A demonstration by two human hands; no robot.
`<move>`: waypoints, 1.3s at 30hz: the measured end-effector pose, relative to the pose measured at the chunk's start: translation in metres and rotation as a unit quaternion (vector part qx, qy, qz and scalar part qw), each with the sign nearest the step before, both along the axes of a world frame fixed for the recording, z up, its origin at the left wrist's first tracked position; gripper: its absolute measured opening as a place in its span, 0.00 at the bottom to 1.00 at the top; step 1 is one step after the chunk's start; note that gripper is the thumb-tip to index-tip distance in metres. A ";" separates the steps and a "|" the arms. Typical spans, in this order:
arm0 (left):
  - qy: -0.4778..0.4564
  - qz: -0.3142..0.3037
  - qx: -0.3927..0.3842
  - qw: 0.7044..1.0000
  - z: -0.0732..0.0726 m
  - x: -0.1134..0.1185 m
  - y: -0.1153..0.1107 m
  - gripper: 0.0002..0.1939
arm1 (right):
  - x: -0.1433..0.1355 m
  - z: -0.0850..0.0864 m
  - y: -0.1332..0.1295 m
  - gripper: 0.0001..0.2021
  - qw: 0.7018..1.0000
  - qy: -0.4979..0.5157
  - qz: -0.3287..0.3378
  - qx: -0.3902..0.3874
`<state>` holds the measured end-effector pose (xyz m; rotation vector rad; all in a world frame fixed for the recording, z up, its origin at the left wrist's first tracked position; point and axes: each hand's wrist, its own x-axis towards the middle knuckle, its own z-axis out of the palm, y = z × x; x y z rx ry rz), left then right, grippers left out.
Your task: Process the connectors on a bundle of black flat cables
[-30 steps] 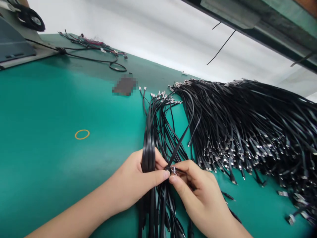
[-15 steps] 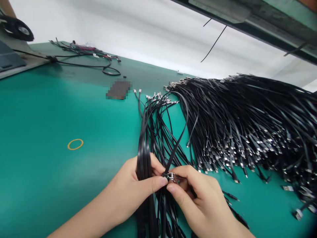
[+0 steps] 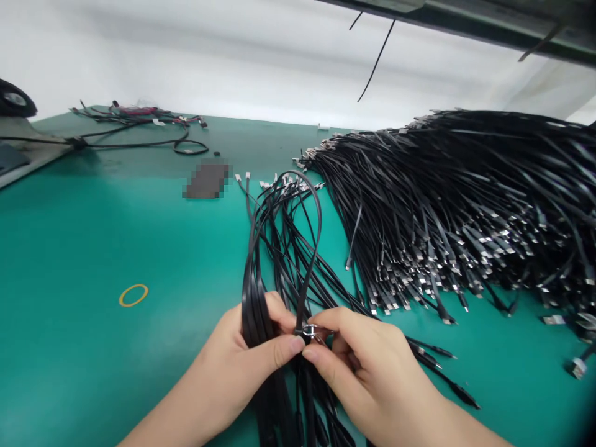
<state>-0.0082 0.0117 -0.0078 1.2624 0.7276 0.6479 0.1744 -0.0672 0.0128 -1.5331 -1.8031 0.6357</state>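
My left hand (image 3: 256, 354) is closed around a bundle of flat black cables (image 3: 254, 292). Its thumb and fingertips pinch one black cable (image 3: 308, 279) that loops up from the bundle and bends back down. Against that pinched spot, the thumb and finger of my right hand (image 3: 358, 357) hold a small shiny metal piece (image 3: 311, 332); its kind is partly hidden by the fingers. The two hands nearly touch. More thin black cables (image 3: 321, 285) with pale connectors lie behind and under them.
A large heap of black cables (image 3: 428, 186) with metal plugs covers the right side of the green table (image 3: 69, 248). A yellow ring (image 3: 133, 295) lies at left, a blurred dark object (image 3: 207, 180) behind it. Tangled wires (image 3: 139, 118) lie far back, below a white wall.
The view has tilted and shifted, so the table items appear moved left. Both hands keep their hold, and the cable loop stands narrower and more upright.
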 end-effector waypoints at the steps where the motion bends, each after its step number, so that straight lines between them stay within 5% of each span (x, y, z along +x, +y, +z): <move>1: 0.004 0.002 0.001 1.000 0.000 0.000 0.000 0.11 | 0.000 0.000 0.000 0.04 1.000 -0.006 0.000 0.001; 18: 0.034 0.041 0.023 0.998 0.011 0.002 0.000 0.11 | -0.002 0.000 0.000 0.05 0.998 -0.069 0.005 -0.016; 32: 0.050 0.028 0.037 0.998 0.010 0.001 -0.001 0.11 | 0.003 0.007 0.002 0.05 0.998 -0.016 0.025 -0.053; 39: 0.066 0.045 0.050 0.996 0.013 0.000 -0.002 0.13 | 0.007 0.011 0.003 0.05 0.989 0.079 -0.111 0.058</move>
